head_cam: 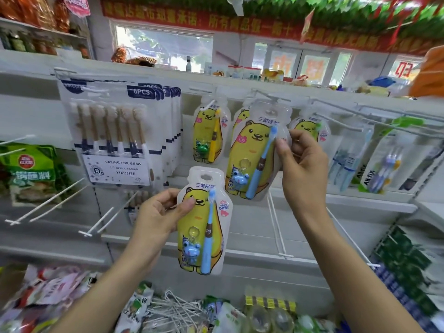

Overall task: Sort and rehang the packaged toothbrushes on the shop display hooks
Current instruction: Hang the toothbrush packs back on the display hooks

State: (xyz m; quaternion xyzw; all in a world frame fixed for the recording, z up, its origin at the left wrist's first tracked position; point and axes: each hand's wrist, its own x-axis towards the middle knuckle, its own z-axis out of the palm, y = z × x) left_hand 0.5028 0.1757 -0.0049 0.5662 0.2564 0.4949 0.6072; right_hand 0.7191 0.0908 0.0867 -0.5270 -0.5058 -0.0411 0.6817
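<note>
While the left hand (159, 213) holds a bear-printed toothbrush pack (204, 222) upright near the centre of view, its grip is closed on the pack's left edge, thumb across the front and fingers behind. This pack carries a blue brush and a blue frog toy and hangs on no hook. At about one o'clock from it, the right hand (304, 164) pinches the right edge of a second bear pack (254, 150), also with a blue brush, whose top sits at a white display hook (266, 96); whether it is fully threaded I cannot tell. At eleven o'clock from that pack hangs a bear pack with a yellow brush (210, 133), and at three o'clock, behind the right hand, another bear pack (310, 128). Far left, at nine o'clock, hang the six-brush packs (115, 135). Bare white hooks (55, 200) jut out at about eight o'clock.
</note>
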